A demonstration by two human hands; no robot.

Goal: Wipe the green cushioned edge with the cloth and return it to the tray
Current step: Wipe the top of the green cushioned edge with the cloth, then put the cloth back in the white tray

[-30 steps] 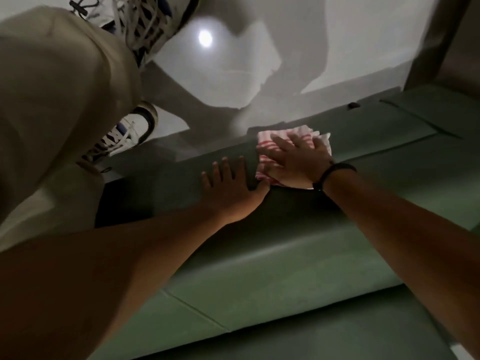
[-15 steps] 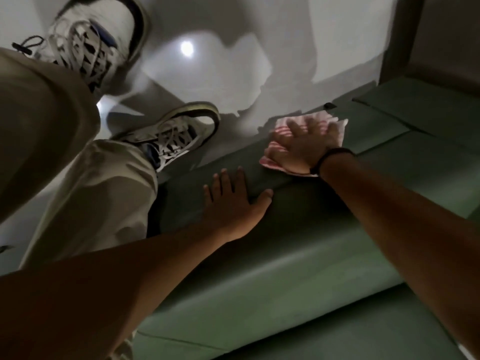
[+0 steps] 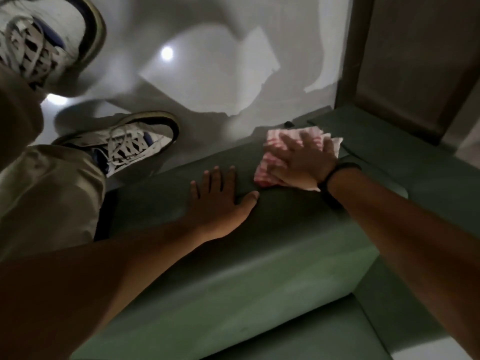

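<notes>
A green cushioned edge [image 3: 272,255] runs from lower left to upper right across the view. My right hand [image 3: 304,162], with a black band at the wrist, presses flat on a red-and-white striped cloth [image 3: 270,165] lying on the far side of the cushion. My left hand [image 3: 220,201] rests flat on the cushion just left of the cloth, fingers spread, holding nothing. No tray is in view.
Beyond the cushion lies a pale glossy floor [image 3: 207,74] with a light reflection. My two white laced sneakers [image 3: 135,146] and beige trousers [image 3: 46,193] are at the left. A dark upright panel [image 3: 415,61] stands at the upper right, above more green padding [image 3: 389,141].
My right hand has slid the cloth to the right along the cushion, away from the left hand. The left hand has stayed planted. My feet have shifted into view at the left.
</notes>
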